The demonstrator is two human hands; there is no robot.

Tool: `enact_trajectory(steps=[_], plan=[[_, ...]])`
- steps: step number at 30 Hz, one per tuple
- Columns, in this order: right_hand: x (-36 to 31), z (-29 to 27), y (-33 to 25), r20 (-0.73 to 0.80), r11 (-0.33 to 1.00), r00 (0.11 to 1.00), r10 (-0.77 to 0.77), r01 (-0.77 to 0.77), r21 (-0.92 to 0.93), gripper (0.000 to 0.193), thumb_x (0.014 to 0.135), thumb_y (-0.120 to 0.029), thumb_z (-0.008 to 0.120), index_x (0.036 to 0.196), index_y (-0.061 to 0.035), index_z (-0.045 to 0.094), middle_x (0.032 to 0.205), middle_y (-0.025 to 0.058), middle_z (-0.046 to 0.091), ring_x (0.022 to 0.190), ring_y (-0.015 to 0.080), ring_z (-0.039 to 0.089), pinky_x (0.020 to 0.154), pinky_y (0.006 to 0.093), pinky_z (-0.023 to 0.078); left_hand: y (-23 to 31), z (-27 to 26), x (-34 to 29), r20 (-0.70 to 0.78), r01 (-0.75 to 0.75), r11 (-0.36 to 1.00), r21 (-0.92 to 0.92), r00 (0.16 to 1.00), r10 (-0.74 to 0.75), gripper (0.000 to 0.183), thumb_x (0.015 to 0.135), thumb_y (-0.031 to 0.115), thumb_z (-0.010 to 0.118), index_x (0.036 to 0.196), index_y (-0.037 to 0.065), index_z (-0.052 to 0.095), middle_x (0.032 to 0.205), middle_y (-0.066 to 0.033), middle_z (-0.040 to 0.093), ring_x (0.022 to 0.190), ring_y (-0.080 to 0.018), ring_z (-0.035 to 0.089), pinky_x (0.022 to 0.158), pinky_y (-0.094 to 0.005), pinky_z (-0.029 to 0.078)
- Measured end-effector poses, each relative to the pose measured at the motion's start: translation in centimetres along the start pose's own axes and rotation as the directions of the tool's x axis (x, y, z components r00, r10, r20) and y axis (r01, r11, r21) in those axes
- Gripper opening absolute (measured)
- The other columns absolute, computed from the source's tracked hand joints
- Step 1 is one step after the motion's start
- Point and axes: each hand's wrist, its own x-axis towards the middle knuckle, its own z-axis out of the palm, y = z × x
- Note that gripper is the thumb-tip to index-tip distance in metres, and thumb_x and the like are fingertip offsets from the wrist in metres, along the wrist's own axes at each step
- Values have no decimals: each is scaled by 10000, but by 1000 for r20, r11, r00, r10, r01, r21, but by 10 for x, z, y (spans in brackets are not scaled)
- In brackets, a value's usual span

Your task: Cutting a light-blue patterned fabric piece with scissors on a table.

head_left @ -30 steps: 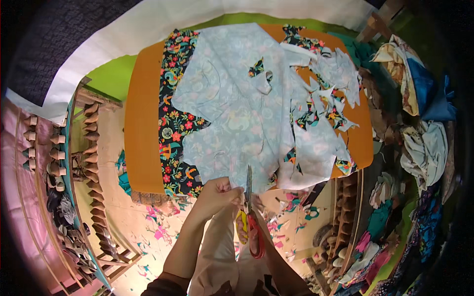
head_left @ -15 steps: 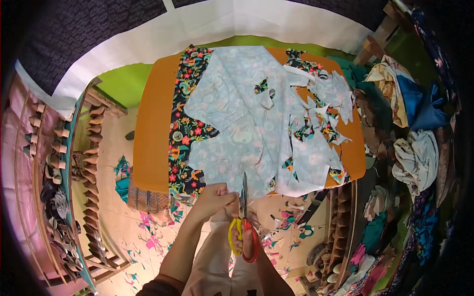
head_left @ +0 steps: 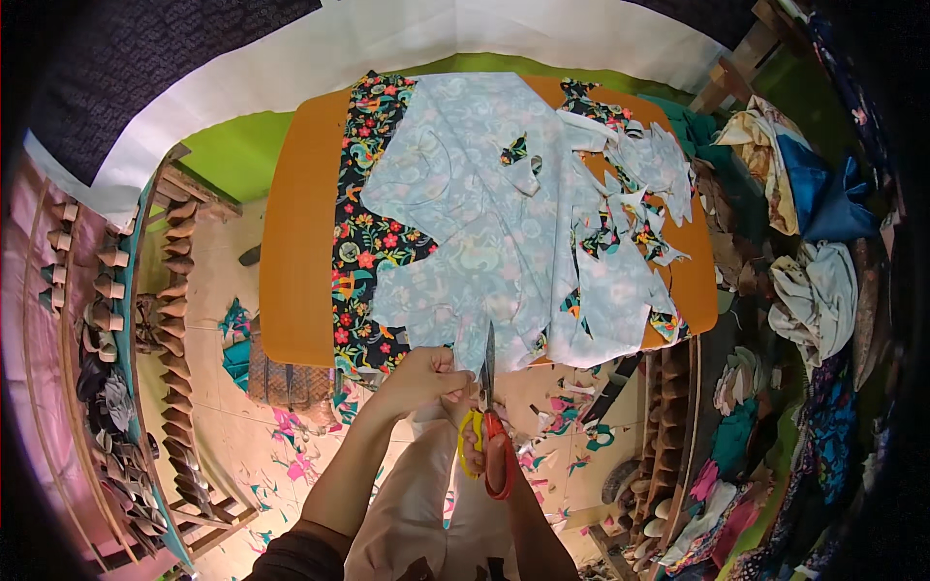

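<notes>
At the left of the frame, brown pointed pieces stand in a row; then comes the orange table, with the floral cloth on it at centre; at lower centre, the left hand pinches its near edge, the right hand grips the scissors; at right, crumpled fabrics hang together

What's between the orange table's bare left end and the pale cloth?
A black floral fabric strip, beside the pale cloth, in the head view.
</notes>
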Motion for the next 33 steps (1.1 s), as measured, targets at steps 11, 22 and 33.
enact_trajectory(steps=[11,22,33], plan=[[-2,3,-19,-164,960,979,124,-160,-231,673,774,-594,417,1160,-43,379,692,-25,383,410,23,302,370,163,236,-2,-7,1,35,-13,1000,8,999,12,228,755,154,622,594,61,489,585,-7,541,529,-44,480,477,-179,351],[-12,19,-21,-91,957,984,-151,123,-264,779,736,-614,463,1257,-65,281,768,-19,391,524,31,354,427,161,291,24,25,-6,-274,-104,989,-102,959,73,235,761,196,638,615,64,509,545,85,383,511,4,294,431,-187,216],[3,17,-20,2,953,991,-132,127,-273,644,778,-587,420,1199,-110,319,717,-34,372,486,31,307,430,166,258,7,25,13,-297,-119,990,-71,950,93,167,761,143,608,757,-23,589,610,11,552,529,-21,421,471,-190,340]])
